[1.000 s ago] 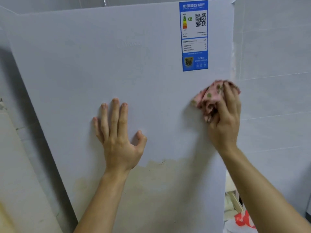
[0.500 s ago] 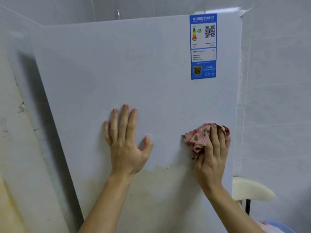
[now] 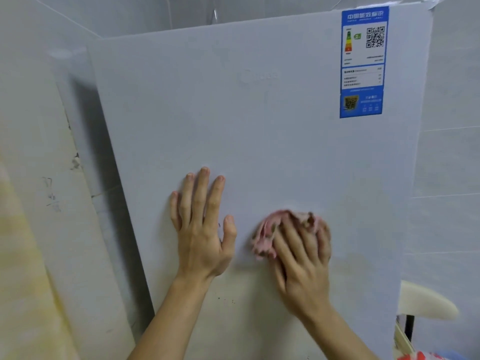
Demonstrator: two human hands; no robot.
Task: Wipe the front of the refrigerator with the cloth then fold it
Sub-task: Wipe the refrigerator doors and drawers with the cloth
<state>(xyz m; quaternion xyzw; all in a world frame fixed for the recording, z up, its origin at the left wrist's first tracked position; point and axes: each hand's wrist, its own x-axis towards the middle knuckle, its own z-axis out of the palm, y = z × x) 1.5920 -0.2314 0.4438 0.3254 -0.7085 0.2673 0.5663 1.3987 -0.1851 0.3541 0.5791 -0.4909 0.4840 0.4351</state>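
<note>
right hand (image 3: 304, 258) has fingers bent over the bunched pink cloth (image 3: 270, 229), pinning it to the refrigerator front (image 3: 259, 126) at mid-height, just beside the left hand (image 3: 202, 229); motion blur, thumb hidden; left hand flat on the door, fingers straight, holding nothing, looks like bracing; yellowish stain (image 3: 249, 307) with dark specks just below both hands looks unwiped; blue label (image 3: 361, 62) top right, well apart; my read: wiping phase, partway at best; lower door and the fold not yet done
</note>
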